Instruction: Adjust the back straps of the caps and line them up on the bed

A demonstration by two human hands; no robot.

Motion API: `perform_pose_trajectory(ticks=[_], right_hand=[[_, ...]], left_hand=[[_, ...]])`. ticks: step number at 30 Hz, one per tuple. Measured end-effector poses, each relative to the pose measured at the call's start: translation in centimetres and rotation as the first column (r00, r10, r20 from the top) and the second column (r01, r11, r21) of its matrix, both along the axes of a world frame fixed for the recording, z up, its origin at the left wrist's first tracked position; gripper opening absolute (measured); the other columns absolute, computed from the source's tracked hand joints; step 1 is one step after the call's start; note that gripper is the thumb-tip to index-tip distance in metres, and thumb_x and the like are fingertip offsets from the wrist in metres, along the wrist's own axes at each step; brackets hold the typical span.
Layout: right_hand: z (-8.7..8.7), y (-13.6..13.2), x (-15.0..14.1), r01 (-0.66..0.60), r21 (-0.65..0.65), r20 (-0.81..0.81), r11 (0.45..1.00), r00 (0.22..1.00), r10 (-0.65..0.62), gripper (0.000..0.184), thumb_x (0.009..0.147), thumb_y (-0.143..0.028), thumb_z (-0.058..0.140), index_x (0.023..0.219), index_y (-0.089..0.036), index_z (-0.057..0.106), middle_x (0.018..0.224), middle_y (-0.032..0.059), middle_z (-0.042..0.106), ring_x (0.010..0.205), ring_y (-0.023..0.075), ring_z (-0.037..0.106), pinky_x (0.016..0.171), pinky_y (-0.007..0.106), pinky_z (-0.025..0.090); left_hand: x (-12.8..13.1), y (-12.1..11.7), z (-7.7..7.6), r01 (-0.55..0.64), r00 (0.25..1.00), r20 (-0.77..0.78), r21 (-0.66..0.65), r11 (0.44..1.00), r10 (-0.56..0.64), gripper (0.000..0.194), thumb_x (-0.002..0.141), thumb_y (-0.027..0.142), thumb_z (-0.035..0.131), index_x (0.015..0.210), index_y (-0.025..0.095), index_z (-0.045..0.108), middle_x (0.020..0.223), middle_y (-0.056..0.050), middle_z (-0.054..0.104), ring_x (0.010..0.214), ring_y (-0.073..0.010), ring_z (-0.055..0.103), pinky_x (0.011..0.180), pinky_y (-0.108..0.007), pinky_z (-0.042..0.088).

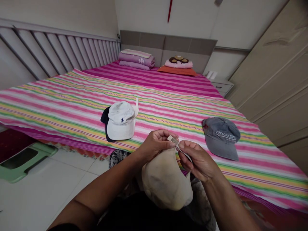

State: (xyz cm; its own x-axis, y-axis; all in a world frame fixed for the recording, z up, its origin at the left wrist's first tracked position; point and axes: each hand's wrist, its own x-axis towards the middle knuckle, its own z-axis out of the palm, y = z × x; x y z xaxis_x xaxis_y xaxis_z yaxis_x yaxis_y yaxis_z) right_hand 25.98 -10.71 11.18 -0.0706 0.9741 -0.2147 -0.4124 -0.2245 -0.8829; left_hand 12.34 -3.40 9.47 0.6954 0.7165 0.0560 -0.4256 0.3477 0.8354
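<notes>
A cream baseball cap (pixel 166 179) hangs close to my body, its back opening turned to the right. At its adjuster, my left hand (pixel 158 142) pinches a small metal buckle (pixel 172 139). Right beside it, my right hand (pixel 196 158) is closed on the cap's thin pale strap (pixel 184 152), with the fingertips nearly meeting those of the left. On the bed ahead, a white cap (pixel 121 120) with a small dark logo rests against a dark navy cap (pixel 105 118). A grey cap (pixel 223 134) with lettering lies farther right.
The bed carries a striped sheet (pixel 168 102). Folded purple bedding (pixel 137 60) and a pink and orange stack (pixel 178 65) sit near the headboard (pixel 149 38). A green stool (pixel 29 160) stands on the floor at left. A wardrobe (pixel 276 73) runs along the right.
</notes>
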Motion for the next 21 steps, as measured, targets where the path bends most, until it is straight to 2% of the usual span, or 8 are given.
perform_pose_trajectory(ticks=[5, 10, 11, 13, 15, 17, 19, 21], right_hand=[[-0.1, -0.1, 0.0, 0.018, -0.002, 0.033, 1.0, 0.999, -0.018, 0.029, 0.068, -0.034, 0.068, 0.058, -0.015, 0.048, 0.038, -0.0053, 0.048, 0.026, 0.0011, 0.028, 0.029, 0.014, 0.019], [-0.6, 0.0, 0.6, -0.039, 0.037, 0.24, 0.999, 0.97, 0.029, 0.035, 0.074, -0.048, 0.057, 0.071, -0.013, 0.057, 0.05, 0.0007, 0.057, 0.037, 0.0071, 0.045, 0.036, 0.018, 0.033], [-0.7, 0.0, 0.7, -0.023, 0.068, 0.295, 0.997, 0.956, 0.002, 0.035, 0.073, -0.048, 0.058, 0.074, -0.013, 0.057, 0.054, 0.0016, 0.058, 0.043, 0.0087, 0.049, 0.04, 0.019, 0.037], [-1.1, 0.1, 0.8, 0.079, 0.157, 0.376, 0.984, 0.917, -0.134, 0.034, 0.067, -0.046, 0.065, 0.08, -0.016, 0.055, 0.067, 0.0024, 0.06, 0.057, 0.012, 0.056, 0.051, 0.022, 0.044], [-1.3, 0.0, 0.9, 0.202, 0.253, 0.404, 0.946, 0.866, -0.293, 0.04, 0.062, -0.045, 0.069, 0.087, -0.02, 0.05, 0.083, 0.0032, 0.06, 0.068, 0.0147, 0.058, 0.06, 0.026, 0.047], [-1.5, -0.1, 0.9, 0.244, 0.31, 0.393, 0.919, 0.847, -0.357, 0.045, 0.061, -0.047, 0.069, 0.092, -0.022, 0.047, 0.094, 0.0043, 0.058, 0.072, 0.0156, 0.059, 0.065, 0.029, 0.048], [-1.5, -0.2, 1.0, 0.187, 0.286, 0.364, 0.94, 0.886, -0.287, 0.045, 0.064, -0.049, 0.066, 0.094, -0.023, 0.046, 0.09, 0.0038, 0.059, 0.065, 0.0137, 0.057, 0.059, 0.027, 0.047], [-1.2, -0.4, 1.2, 0.058, 0.214, 0.312, 0.975, 0.942, -0.125, 0.043, 0.065, -0.053, 0.064, 0.091, -0.021, 0.05, 0.074, 0.0013, 0.059, 0.054, 0.0114, 0.052, 0.049, 0.024, 0.042]], left_hand=[[0.0, 0.0, 0.2, -0.001, 1.0, -0.011, 0.062, 0.998, 0.002, 0.029, 0.056, 0.012, 0.074, 0.082, 0.012, 0.061, 0.08, -0.004, 0.066, 0.065, -0.0106, 0.06, 0.06, -0.022, 0.045], [0.1, 0.1, 0.5, -0.116, 0.993, 0.004, 0.071, 0.991, 0.116, 0.027, 0.057, 0.015, 0.074, 0.079, 0.012, 0.06, 0.075, -0.004, 0.066, 0.063, -0.0113, 0.061, 0.061, -0.024, 0.047], [0.1, 0.2, 0.5, -0.145, 0.989, 0.011, 0.068, 0.987, 0.145, 0.026, 0.056, 0.015, 0.074, 0.078, 0.012, 0.06, 0.076, -0.004, 0.066, 0.062, -0.0107, 0.061, 0.06, -0.023, 0.047], [0.1, 0.4, 0.4, -0.186, 0.983, 0.018, 0.066, 0.98, 0.185, 0.026, 0.055, 0.014, 0.075, 0.077, 0.012, 0.061, 0.077, -0.004, 0.066, 0.062, -0.0101, 0.06, 0.059, -0.022, 0.047], [0.1, 0.5, 0.4, -0.203, 0.979, 0.016, 0.069, 0.977, 0.202, 0.026, 0.054, 0.013, 0.075, 0.077, 0.012, 0.061, 0.078, -0.004, 0.067, 0.062, -0.0103, 0.061, 0.058, -0.022, 0.047], [0.2, 0.5, 0.5, -0.205, 0.979, 0.021, 0.061, 0.977, 0.204, 0.026, 0.054, 0.013, 0.075, 0.076, 0.012, 0.061, 0.08, -0.004, 0.067, 0.063, -0.0107, 0.061, 0.058, -0.022, 0.047], [0.3, 0.5, 0.7, -0.192, 0.981, 0.038, 0.046, 0.98, 0.19, 0.026, 0.054, 0.012, 0.075, 0.075, 0.012, 0.06, 0.082, -0.005, 0.067, 0.063, -0.0106, 0.061, 0.058, -0.022, 0.047], [0.5, 0.6, 1.3, -0.177, 0.983, 0.067, 0.051, 0.983, 0.173, 0.026, 0.054, 0.012, 0.075, 0.075, 0.012, 0.06, 0.083, -0.004, 0.067, 0.062, -0.01, 0.061, 0.058, -0.022, 0.047]])
